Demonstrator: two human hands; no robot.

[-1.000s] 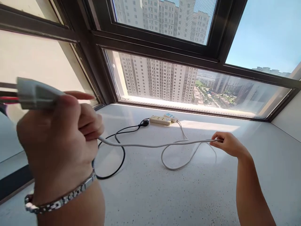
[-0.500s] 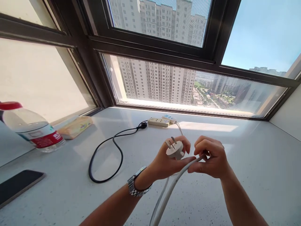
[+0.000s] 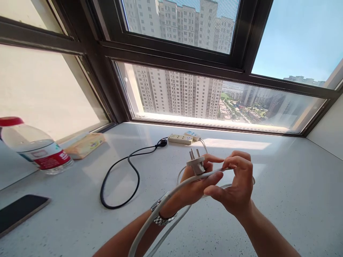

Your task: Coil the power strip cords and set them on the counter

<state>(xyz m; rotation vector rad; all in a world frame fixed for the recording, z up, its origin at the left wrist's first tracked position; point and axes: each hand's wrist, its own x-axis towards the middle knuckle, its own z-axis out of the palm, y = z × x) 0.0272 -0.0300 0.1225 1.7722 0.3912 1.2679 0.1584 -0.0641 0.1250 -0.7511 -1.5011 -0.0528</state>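
My left hand point(image 3: 197, 187) is closed on a white power cable point(image 3: 163, 203), its thumb pressing along the cable. A white plug point(image 3: 196, 165) with metal prongs pointing up sits by the left fingers, at the back of the cable. My right hand point(image 3: 237, 178) curves around a loop of the same cable, fingertips touching it close to my left fingertips. Its thumb is spread below, apart from the fingers. A bend of the cable shows beyond the right wrist side. Two cable strands run down to the bottom edge, one crossing in front of my watch.
Two power strips point(image 3: 180, 139) lie near the window; a black plug point(image 3: 162, 142) with a looped black cord point(image 3: 104, 182) is at their left. On the left are a red-capped bottle point(image 3: 50, 159), a tissue pack point(image 3: 85, 145) and a phone point(image 3: 21, 212).
The plug has turned so its prongs point more upward. The cable has shifted left across my left wrist, and my right hand has opened wider, its thumb moving away from the fingers.
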